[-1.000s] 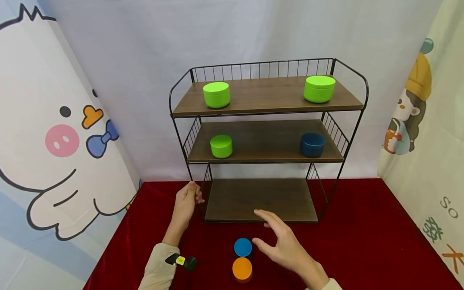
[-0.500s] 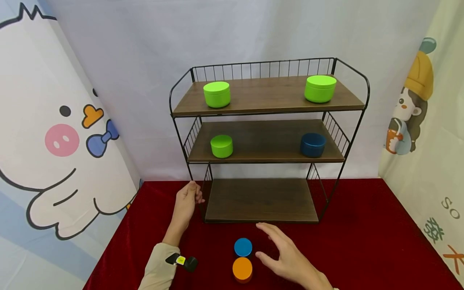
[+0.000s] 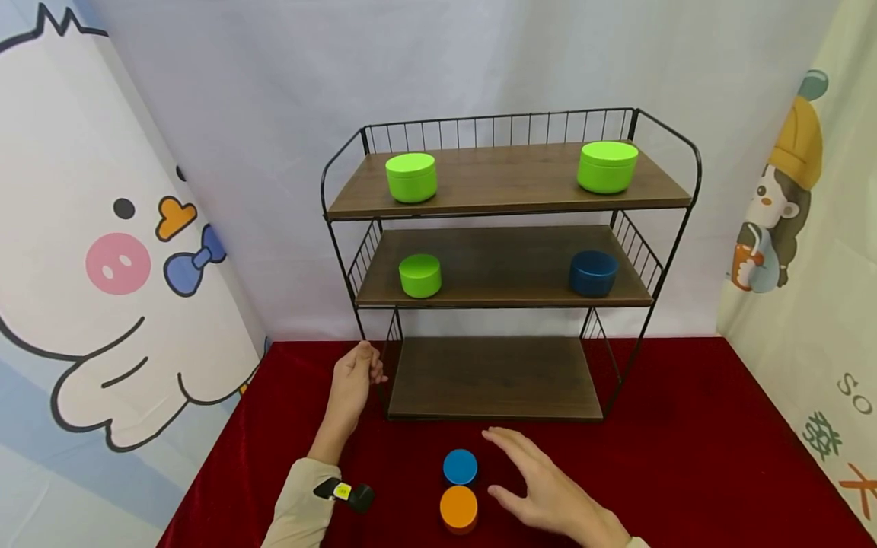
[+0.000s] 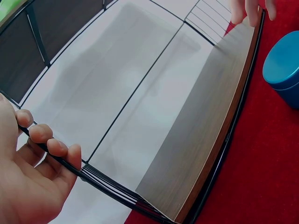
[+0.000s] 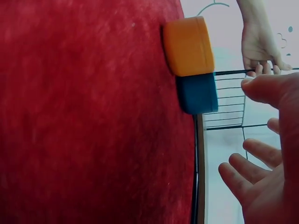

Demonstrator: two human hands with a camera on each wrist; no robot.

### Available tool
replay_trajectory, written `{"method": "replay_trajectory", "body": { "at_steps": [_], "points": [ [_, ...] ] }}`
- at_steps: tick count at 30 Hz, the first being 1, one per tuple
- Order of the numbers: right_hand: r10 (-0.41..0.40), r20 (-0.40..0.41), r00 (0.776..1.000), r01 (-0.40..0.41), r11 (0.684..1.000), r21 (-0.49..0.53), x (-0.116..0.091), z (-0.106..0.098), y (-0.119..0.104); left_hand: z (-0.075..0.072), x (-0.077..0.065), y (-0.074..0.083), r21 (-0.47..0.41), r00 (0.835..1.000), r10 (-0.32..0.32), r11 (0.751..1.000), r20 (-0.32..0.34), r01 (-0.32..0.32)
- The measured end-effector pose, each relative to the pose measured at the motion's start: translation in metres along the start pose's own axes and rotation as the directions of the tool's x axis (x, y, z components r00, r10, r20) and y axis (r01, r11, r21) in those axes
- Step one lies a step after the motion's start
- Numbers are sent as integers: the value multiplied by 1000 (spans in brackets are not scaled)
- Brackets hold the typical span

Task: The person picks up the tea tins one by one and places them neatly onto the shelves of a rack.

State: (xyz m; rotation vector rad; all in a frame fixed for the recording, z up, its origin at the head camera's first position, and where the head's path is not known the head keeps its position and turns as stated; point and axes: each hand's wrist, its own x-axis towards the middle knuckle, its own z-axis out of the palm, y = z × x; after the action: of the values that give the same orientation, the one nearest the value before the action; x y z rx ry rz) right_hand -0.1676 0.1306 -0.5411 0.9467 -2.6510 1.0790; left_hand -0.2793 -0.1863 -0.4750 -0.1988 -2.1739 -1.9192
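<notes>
Gripping the wire rack (image 3: 507, 179) with the left hand (image 3: 353, 374), likely to steady it. Holding the right hand (image 3: 548, 489) wide near the blue tin (image 3: 460, 466) and orange tin (image 3: 458, 505), paired within reach on the surface (image 3: 692, 457), perhaps touching each other; hard to confirm from above.

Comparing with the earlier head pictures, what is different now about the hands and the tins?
The right hand moved down in the picture, away from the shelf; it took hold of nothing. The left hand still grips the shelf's side frame. The orange tin and the blue tin just behind it stayed in place.
</notes>
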Motion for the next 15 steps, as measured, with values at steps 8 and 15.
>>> {"method": "replay_trajectory", "body": {
  "at_steps": [8,15],
  "points": [
    [4,150,989,3,999,-45,9,-1,8,0,0,1,3,1000,-10,1000,-9,10],
    [0,242,970,12,999,-48,19,1,11,0,-1,2,4,1000,-14,1000,-9,14]
  ]
}}
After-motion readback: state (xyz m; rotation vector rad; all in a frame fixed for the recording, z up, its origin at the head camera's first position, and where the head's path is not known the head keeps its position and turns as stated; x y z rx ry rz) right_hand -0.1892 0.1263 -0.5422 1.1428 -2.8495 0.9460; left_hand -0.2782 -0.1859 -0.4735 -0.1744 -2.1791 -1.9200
